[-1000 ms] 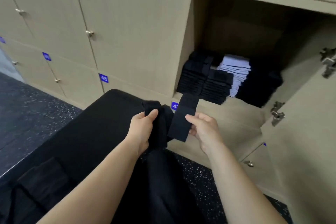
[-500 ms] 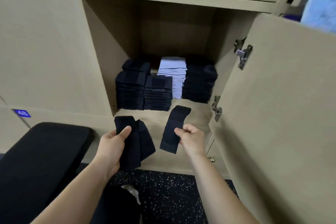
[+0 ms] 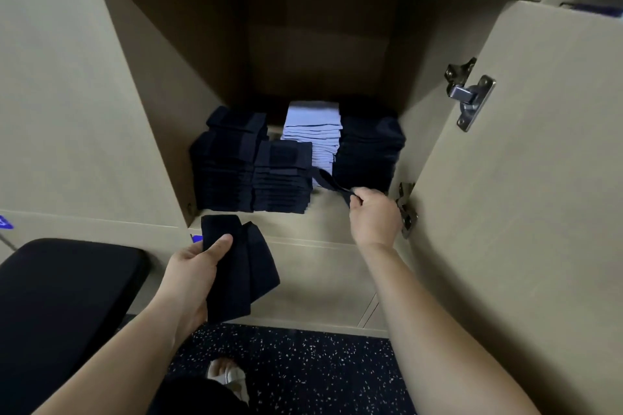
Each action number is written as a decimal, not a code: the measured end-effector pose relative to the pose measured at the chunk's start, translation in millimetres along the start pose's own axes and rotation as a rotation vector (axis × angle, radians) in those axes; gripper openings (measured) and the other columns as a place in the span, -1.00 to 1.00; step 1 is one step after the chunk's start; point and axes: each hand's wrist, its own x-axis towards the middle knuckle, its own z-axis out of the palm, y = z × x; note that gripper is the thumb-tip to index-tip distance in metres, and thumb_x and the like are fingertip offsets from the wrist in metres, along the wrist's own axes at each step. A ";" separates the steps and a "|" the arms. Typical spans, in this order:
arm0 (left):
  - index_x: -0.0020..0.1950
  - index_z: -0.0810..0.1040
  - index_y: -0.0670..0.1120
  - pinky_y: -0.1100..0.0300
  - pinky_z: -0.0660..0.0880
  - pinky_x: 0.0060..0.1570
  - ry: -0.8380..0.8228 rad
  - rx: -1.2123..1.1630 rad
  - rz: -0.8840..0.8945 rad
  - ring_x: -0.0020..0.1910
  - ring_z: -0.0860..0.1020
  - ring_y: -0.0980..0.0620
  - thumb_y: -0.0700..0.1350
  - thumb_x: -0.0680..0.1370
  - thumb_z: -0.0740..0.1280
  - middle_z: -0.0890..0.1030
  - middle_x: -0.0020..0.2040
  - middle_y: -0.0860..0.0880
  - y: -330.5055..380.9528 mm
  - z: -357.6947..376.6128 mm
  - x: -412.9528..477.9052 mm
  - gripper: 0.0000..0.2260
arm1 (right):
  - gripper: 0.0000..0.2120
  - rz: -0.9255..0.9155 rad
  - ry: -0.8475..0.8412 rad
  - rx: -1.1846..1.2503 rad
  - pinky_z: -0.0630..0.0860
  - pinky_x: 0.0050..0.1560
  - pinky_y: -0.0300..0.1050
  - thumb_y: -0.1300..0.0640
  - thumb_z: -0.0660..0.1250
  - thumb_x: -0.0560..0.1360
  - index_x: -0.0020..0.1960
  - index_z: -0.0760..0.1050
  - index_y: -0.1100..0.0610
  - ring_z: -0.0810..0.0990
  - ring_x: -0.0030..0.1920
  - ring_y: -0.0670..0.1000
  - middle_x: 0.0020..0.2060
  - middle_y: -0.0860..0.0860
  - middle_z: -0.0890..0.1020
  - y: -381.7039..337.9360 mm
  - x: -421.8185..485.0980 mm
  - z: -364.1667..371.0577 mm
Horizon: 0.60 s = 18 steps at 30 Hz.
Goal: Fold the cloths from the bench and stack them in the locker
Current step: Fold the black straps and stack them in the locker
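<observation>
My right hand [image 3: 374, 216] pinches one folded dark cloth [image 3: 332, 184] and holds it inside the open locker [image 3: 161, 84], just above the locker floor in the gap in front of the light blue stack [image 3: 313, 130]. My left hand [image 3: 194, 271] grips a bundle of folded dark cloths [image 3: 241, 266] below the locker's front edge. Dark stacks stand at the left [image 3: 229, 158], the middle front [image 3: 283, 175] and the right [image 3: 369, 148] of the locker.
The locker door [image 3: 526, 178] hangs open on the right, with metal hinges [image 3: 468, 94] near my right hand. The black padded bench [image 3: 64, 307] is at the lower left. Speckled dark floor and a sandalled foot [image 3: 229, 377] lie below.
My view has moved closer to the locker. My right hand has carried its cloth up and forward into the locker. The left hand still holds its bundle, a little lower.
</observation>
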 end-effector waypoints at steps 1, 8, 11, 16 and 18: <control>0.10 0.61 -0.15 -0.07 0.60 -0.16 -0.005 -0.003 0.003 -0.06 0.67 -0.21 -0.06 0.57 0.38 0.70 -0.03 -0.18 0.4 -0.1 1.8 -0.80 | -0.78 -0.052 0.008 -0.061 0.36 -0.25 -0.12 0.22 0.27 0.53 0.07 0.65 0.10 0.58 -0.04 0.19 -0.08 0.09 0.66 3.0 4.6 3.9; 0.07 0.62 -0.17 0.01 0.59 -0.27 -0.014 -0.033 -0.006 -0.10 0.66 -0.22 -0.09 0.56 0.36 0.70 -0.05 -0.21 -5.3 -5.9 11.3 -0.82 | -0.87 -0.309 -0.115 -0.490 0.32 -0.51 -0.33 0.26 0.34 0.02 -0.46 0.57 0.09 0.57 -0.46 0.02 -0.53 -0.04 0.54 32.7 4.4 33.9; 0.10 0.62 -0.16 0.00 0.58 -0.26 -0.022 -0.042 -0.027 -0.07 0.66 -0.23 -0.08 0.56 0.37 0.70 -0.04 -0.21 -9.2 -5.0 15.8 -0.80 | -0.92 -0.324 -0.195 -0.519 0.32 -0.54 -0.29 0.22 0.28 0.00 -0.52 0.53 0.12 0.53 -0.53 0.04 -0.57 0.00 0.49 40.5 -0.9 44.4; 0.08 0.62 -0.17 0.01 0.59 -0.29 -0.038 -0.052 -0.023 -0.14 0.67 -0.20 -0.08 0.55 0.38 0.71 -0.10 -0.20 -9.5 4.0 18.4 -0.81 | -0.69 -0.353 -0.303 -0.589 0.48 -0.47 -0.12 0.24 0.17 0.17 -0.26 0.66 0.17 0.65 -0.32 0.08 -0.34 0.08 0.63 59.2 -4.6 58.9; 0.09 0.62 -0.16 -0.04 0.59 -0.25 -0.050 -0.059 -0.028 -0.11 0.66 -0.21 -0.06 0.55 0.38 0.71 -0.07 -0.21 -8.2 7.0 18.4 -0.80 | -0.67 -0.337 -0.346 -0.582 0.54 -0.43 -0.02 0.27 0.28 0.12 -0.17 0.68 0.18 0.68 -0.22 0.08 -0.24 0.11 0.66 62.0 -5.2 59.8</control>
